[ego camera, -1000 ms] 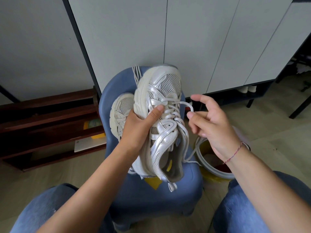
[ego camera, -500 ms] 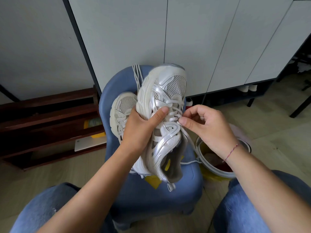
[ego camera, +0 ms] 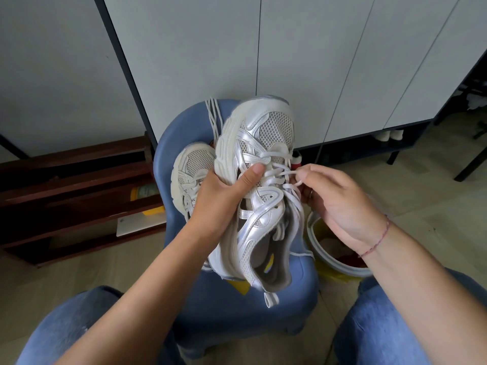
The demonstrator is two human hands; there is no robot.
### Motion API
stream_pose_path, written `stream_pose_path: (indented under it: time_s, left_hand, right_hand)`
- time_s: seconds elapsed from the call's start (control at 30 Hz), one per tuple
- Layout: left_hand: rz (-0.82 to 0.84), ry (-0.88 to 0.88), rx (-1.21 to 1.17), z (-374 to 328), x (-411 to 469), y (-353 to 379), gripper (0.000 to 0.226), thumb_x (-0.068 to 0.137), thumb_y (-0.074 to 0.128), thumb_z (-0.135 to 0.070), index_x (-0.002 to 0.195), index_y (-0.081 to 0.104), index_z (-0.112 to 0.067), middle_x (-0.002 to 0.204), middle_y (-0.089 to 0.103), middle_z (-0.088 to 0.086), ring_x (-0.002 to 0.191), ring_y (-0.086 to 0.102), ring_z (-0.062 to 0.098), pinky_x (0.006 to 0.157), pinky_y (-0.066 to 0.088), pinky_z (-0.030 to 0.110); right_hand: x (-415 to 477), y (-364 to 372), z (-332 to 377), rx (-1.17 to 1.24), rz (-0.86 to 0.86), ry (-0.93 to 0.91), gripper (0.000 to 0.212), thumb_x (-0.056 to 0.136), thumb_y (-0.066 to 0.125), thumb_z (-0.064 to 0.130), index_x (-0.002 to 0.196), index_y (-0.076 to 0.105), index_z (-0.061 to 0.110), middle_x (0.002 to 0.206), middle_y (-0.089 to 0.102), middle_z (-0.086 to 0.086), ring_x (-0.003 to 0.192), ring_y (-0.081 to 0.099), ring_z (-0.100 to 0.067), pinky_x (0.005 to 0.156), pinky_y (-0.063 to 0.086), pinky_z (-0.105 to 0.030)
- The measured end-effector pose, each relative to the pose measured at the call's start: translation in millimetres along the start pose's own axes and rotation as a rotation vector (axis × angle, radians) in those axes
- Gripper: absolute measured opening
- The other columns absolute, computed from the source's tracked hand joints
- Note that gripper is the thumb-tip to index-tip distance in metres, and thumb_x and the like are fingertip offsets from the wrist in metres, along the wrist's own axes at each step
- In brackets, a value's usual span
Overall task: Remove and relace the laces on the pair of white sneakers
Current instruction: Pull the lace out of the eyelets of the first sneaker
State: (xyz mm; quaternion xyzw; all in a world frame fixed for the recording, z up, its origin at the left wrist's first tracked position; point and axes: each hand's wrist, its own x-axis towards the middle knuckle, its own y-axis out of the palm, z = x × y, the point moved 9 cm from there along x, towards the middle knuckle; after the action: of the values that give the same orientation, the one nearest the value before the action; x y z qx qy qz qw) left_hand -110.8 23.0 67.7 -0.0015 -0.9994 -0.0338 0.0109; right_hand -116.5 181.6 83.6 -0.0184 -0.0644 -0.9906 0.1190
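Right hand (ego camera: 340, 204) back at sneaker (ego camera: 263, 143) after drawing slack out, grip pinching lace (ego camera: 287, 173) loop; left hand (ego camera: 221, 196) grip clasps sneaker's side; likely unlacing, toe-end crossings still threaded

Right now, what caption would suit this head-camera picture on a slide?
Left hand grips a white sneaker above a blue chair while fingers of the right hand pinch its lace.
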Motion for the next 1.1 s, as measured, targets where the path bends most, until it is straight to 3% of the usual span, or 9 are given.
stream_pose_path:
  time_s: [0.13, 0.23, 0.37, 0.5, 0.6, 0.73, 0.87, 1.0, 1.1]
  left_hand:
    - [0.030, -0.009, -0.042, -0.5, -0.9, 1.9, 0.056, 0.078, 0.069, -0.040, 0.127, 0.063, -0.012, 0.111, 0.075, 0.005, 0.103, 0.072, 0.020, 0.094, 0.056, 0.036]
    - [0.040, -0.004, -0.045, -0.1, -1.7, 3.9, 0.052, 0.080, 0.068, -0.037, 0.125, 0.064, -0.011, 0.107, 0.076, 0.005, 0.100, 0.073, 0.019, 0.086, 0.058, 0.029]
    - [0.047, -0.003, -0.033, -1.3, -1.9, 3.7, 0.048, 0.078, 0.069, -0.038, 0.120, 0.066, -0.015, 0.104, 0.077, 0.003, 0.097, 0.074, 0.018, 0.083, 0.059, 0.027]
    - [0.035, -0.007, -0.059, -1.0, -3.7, 6.5, 0.047, 0.077, 0.069, -0.035, 0.119, 0.066, -0.013, 0.100, 0.078, 0.001, 0.092, 0.075, 0.014, 0.072, 0.056, 0.019]
    - [0.030, -0.047, -0.085, 2.2, -3.4, 6.2, 0.053, 0.079, 0.068, -0.038, 0.124, 0.064, -0.011, 0.105, 0.077, 0.004, 0.096, 0.074, 0.017, 0.079, 0.058, 0.025]
    - [-0.016, -0.129, -0.152, 11.5, -0.6, -4.9, 0.060, 0.080, 0.072, -0.048, 0.128, 0.063, -0.014, 0.114, 0.074, 0.006, 0.106, 0.071, 0.023, 0.102, 0.051, 0.045]
    - [-0.004, -0.117, -0.121, 7.9, -0.6, -5.1, 0.061, 0.080, 0.072, -0.049, 0.129, 0.063, -0.013, 0.115, 0.074, 0.007, 0.107, 0.071, 0.023, 0.103, 0.050, 0.047]
    - [0.000, -0.068, -0.062, 2.2, -2.1, -2.7, 0.055, 0.083, 0.073, -0.045, 0.127, 0.063, -0.014, 0.114, 0.074, 0.005, 0.106, 0.071, 0.022, 0.100, 0.052, 0.045]
    - [0.007, -0.045, -0.040, 2.2, -2.6, -0.3, 0.053, 0.082, 0.071, -0.042, 0.127, 0.062, -0.015, 0.112, 0.075, 0.003, 0.104, 0.072, 0.020, 0.097, 0.054, 0.041]
  right_hand:
    - [-1.9, 0.1, 0.5, 0.065, 0.023, 0.047, 0.018, 0.082, 0.053, 0.022, 0.086, 0.062, 0.007, 0.071, 0.064, 0.001, 0.068, 0.058, -0.009, 0.066, 0.049, -0.020]
    - [-2.6, 0.6, -3.2, 0.173, 0.007, 0.100, 0.016, 0.081, 0.053, 0.018, 0.084, 0.058, 0.003, 0.074, 0.058, -0.008, 0.067, 0.055, -0.015, 0.063, 0.050, -0.022]
    - [-3.2, -0.1, -4.4, 0.336, 0.009, 0.205, 0.004, 0.080, 0.053, 0.009, 0.083, 0.054, 0.007, 0.061, 0.054, 0.000, 0.053, 0.044, -0.007, 0.054, 0.043, -0.016]
    - [-3.9, 0.0, -8.4, 0.551, 0.022, 0.317, 0.008, 0.077, 0.057, 0.008, 0.080, 0.054, 0.015, 0.061, 0.053, 0.001, 0.049, 0.041, -0.004, 0.052, 0.044, -0.013]
    - [-3.8, 3.0, -9.0, 0.609, 0.059, 0.299, 0.014, 0.075, 0.060, 0.011, 0.088, 0.056, 0.014, 0.068, 0.055, 0.001, 0.055, 0.045, -0.005, 0.057, 0.046, -0.015]
    - [-4.9, 1.8, -11.4, 0.110, 0.014, 0.148, 0.031, 0.079, 0.059, 0.028, 0.101, 0.058, 0.006, 0.081, 0.060, -0.006, 0.074, 0.054, -0.016, 0.072, 0.047, -0.027]
    - [-6.1, 4.1, -3.7, -0.262, -0.022, 0.021, 0.051, 0.077, 0.053, 0.047, 0.099, 0.060, 0.001, 0.088, 0.063, -0.020, 0.080, 0.060, -0.018, 0.074, 0.051, -0.021]
    - [-9.2, 8.9, 22.3, -0.662, -0.024, -0.245, 0.025, 0.095, 0.047, 0.031, 0.082, 0.053, 0.011, 0.065, 0.053, 0.008, 0.061, 0.049, -0.003, 0.059, 0.039, -0.013]
    - [-7.3, 5.2, 18.7, -0.580, -0.007, -0.255, 0.022, 0.095, 0.049, 0.026, 0.076, 0.051, 0.015, 0.060, 0.047, 0.011, 0.058, 0.042, -0.003, 0.056, 0.037, -0.018]
